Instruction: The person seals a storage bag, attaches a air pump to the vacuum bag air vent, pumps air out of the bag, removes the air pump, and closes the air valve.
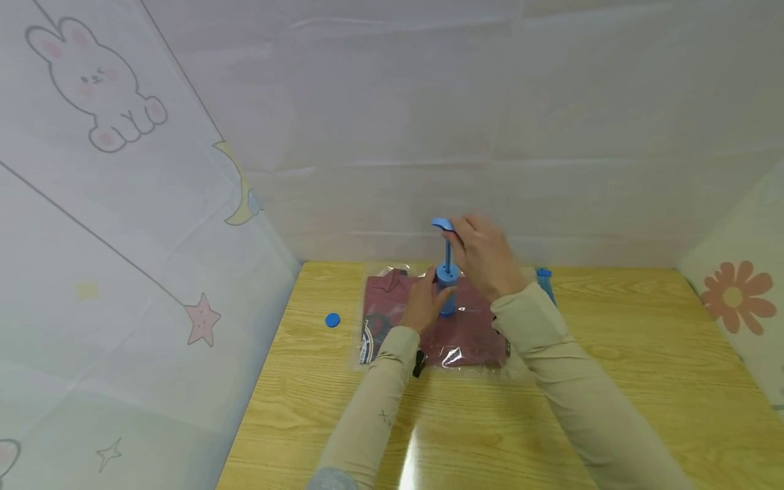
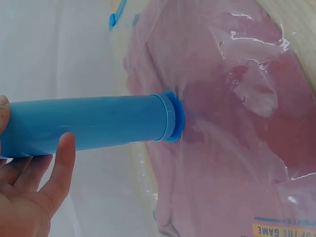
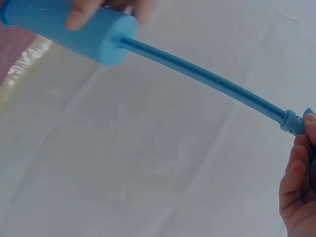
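Note:
A blue hand pump (image 1: pixel 447 278) stands upright on a clear plastic bag (image 2: pixel 256 98) that holds a folded maroon garment (image 1: pixel 471 340). My left hand (image 1: pixel 422 303) grips the pump's barrel (image 2: pixel 94 123) partway up. In the left wrist view, the barrel's lower end meets a round blue valve (image 2: pixel 179 117) on the bag. Above it, my right hand (image 1: pixel 490 258) holds the pump's handle (image 1: pixel 441 223). The rod (image 3: pixel 207 81) is drawn well out of the barrel and looks slightly bent in the right wrist view.
A round blue cap (image 1: pixel 333 320) lies on the wooden table (image 1: pixel 306 408), left of the bag. At the bag's right end is a blue plastic piece (image 1: pixel 544 273). A pale sheet (image 1: pixel 398 136) hangs behind the table, and printed sheets flank it on both sides.

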Demonstrator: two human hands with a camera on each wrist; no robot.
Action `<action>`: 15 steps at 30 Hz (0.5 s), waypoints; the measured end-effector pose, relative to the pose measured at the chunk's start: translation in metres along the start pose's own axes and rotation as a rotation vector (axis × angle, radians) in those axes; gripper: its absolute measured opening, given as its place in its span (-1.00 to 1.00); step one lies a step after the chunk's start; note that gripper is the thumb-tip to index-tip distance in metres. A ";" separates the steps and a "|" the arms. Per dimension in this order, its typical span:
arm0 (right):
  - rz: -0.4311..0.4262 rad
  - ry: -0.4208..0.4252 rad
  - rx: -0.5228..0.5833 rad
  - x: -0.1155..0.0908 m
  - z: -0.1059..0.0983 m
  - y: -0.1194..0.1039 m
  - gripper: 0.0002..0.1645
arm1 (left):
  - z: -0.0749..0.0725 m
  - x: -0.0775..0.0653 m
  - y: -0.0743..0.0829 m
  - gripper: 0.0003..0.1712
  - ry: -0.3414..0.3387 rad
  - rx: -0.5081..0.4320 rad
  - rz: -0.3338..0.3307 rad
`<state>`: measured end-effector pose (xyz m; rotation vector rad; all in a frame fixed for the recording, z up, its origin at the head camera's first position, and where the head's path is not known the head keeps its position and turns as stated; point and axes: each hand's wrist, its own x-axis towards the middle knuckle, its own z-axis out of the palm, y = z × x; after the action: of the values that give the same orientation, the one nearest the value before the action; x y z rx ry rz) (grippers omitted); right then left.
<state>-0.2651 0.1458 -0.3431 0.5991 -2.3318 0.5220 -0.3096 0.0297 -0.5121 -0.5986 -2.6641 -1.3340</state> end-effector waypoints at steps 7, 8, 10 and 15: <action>-0.070 0.112 0.023 0.013 -0.018 -0.014 -0.80 | 0.000 -0.001 -0.001 -0.47 0.010 0.018 0.028; -0.074 0.119 0.025 0.014 -0.019 -0.015 -0.79 | 0.000 -0.001 -0.001 -0.46 0.009 0.019 0.025; -0.074 0.128 0.030 0.014 -0.020 -0.017 -0.79 | 0.000 0.000 -0.001 -0.44 0.009 0.028 0.016; -0.064 0.142 0.039 0.014 -0.019 -0.017 -0.78 | 0.000 0.000 -0.001 -0.44 0.008 0.041 0.007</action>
<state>-0.2554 0.1377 -0.3166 0.6322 -2.1663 0.5624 -0.3100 0.0289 -0.5128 -0.5964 -2.6734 -1.2737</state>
